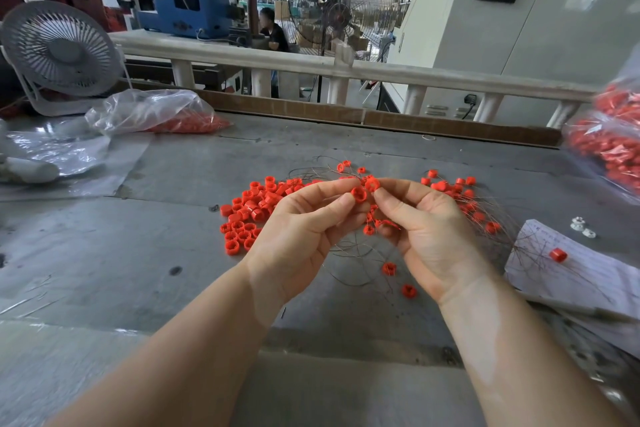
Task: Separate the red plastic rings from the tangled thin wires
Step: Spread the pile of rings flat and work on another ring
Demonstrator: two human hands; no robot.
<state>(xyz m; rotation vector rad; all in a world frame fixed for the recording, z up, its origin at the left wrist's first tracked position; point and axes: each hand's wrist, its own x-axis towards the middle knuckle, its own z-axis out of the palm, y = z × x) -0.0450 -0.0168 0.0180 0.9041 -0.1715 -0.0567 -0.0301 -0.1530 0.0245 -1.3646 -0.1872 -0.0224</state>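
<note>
My left hand (304, 229) pinches a red ring (358, 194) between thumb and fingertips above the table. Right beside it, my right hand (426, 229) pinches another red ring (372, 184) and holds a bunch of thin wires with more rings hanging under its palm. A pile of loose red rings (247, 215) lies on the grey table (173, 253) left of my hands. Tangled thin wires with rings strung on them (460, 198) spread out behind and right of my right hand. Two rings (389, 268) lie on wire loops below my hands.
A clear bag with red rings (156, 114) lies at the back left beside a white desk fan (59, 48). Another bag full of rings (609, 146) sits at the right edge. A paper sheet (581, 270) with one ring and small white parts (581, 227) lies at the right.
</note>
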